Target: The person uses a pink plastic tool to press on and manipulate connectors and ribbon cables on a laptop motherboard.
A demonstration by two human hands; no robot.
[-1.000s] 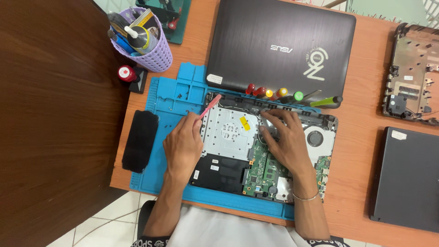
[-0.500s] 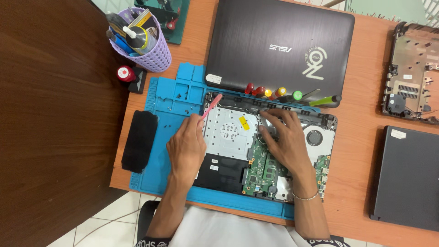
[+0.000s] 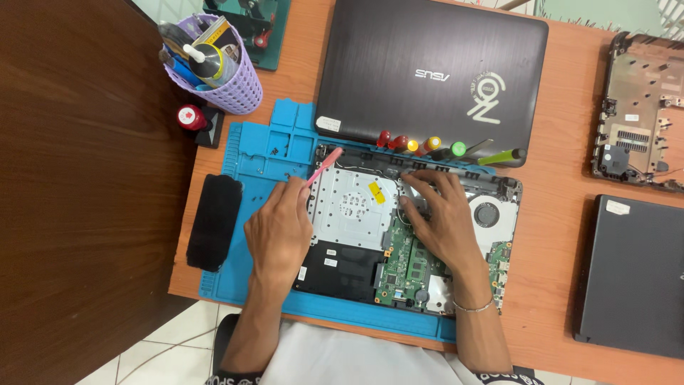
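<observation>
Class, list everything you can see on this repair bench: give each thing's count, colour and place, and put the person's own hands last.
Opened laptop base: one, silver plate and green board, on the mat.
Work mat: one, blue, under the base.
Pry tool: one, pink, at the base's upper left corner.
Laptop lid: one, dark grey, behind the base.
Screwdrivers: a row, red, yellow and green handles, along the lid's near edge.
Basket of tools: one, lilac, far left.
Black pad: one, on the mat's left edge.
Bottom cover: one, brownish, far right.
Closed laptop: one, dark, near right.
Left hand: holds the pry tool.
Right hand: rests on the base, bracelet at the wrist.
</observation>
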